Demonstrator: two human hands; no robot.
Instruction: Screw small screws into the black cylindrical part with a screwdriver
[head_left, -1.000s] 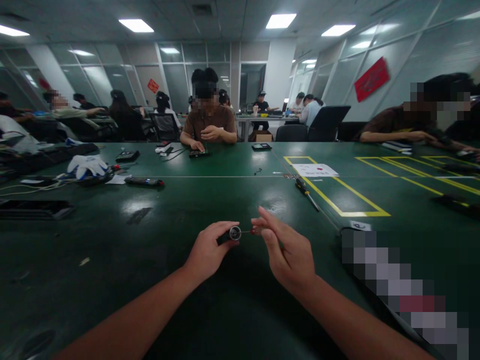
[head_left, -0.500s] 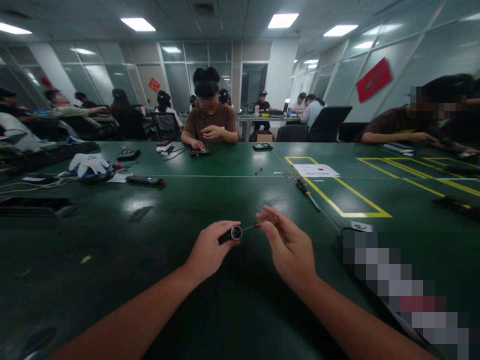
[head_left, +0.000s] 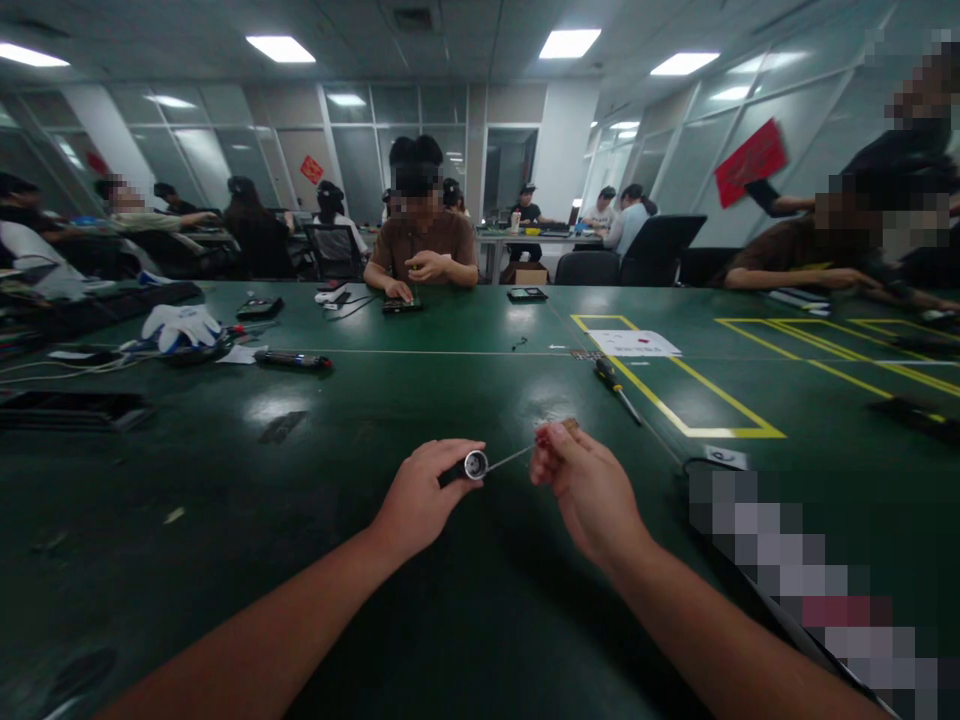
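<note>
In the head view my left hand (head_left: 424, 490) is closed around a dark cylinder with a round, silver-rimmed open end (head_left: 475, 465); its body lies mostly inside my fingers, so I cannot tell its kind. To its right, my right hand (head_left: 589, 490) pinches a small screwdriver (head_left: 511, 459) with a thin metal shaft and a reddish handle, largely covered by the fingers. The shaft points left, its tip at or beside the cylinder's rim; whether it enters the opening I cannot make out. Both hands are above the green table (head_left: 315, 500).
A yellow-black screwdriver (head_left: 616, 388) lies beyond my right hand, near a white sheet (head_left: 636, 343). White gloves (head_left: 181, 328) and a dark pen-shaped tool (head_left: 292, 360) lie left. A dark-edged, blurred-out object (head_left: 787, 580) is at right. Across the table sits a person (head_left: 424, 240).
My right hand has turned and drawn slightly right, its fingers curling more around the screwdriver handle; more of the shaft shows. My left hand has barely moved. A raised arm appears at far right.
</note>
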